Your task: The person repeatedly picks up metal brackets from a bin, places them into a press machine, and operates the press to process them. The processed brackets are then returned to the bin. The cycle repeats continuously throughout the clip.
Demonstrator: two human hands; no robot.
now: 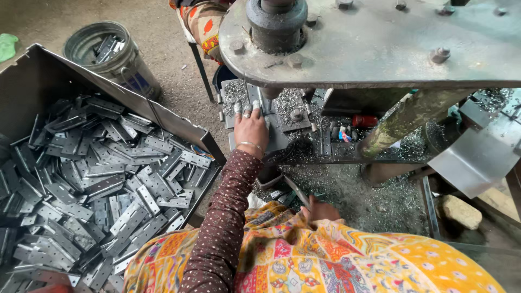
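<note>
- Pressing left hand (pixel 251 127), fingers together, flat on a metal strip (pixel 260 108) at the press bed's (pixel 304 146) left edge — risking crushed fingertips under the ram (pixel 275 24).
- Gripping a lever (pixel 298 191) with right hand (pixel 321 210), fingers curled — risking a premature stroke.

Landmark: large open metal tray (pixel 32 76), left of frame.

- Tray holds a loose heap of flat perforated metal plates (pixel 97 184), grey, overlapping at all angles.
- Round metal bucket (pixel 111 54) just beyond tray's far edge, on concrete floor; a few similar plates inside.
- Green scrap (pixel 6 46) at frame edge, left of the bucket.
- Pale stone block (pixel 460 211) well right of tray, on the ground.
- Bent sheet-metal chute (pixel 477 157) above the stone, far right of tray.
- Red cylinder (pixel 364 120) among metal shavings (pixel 374 201), right of tray.
</note>
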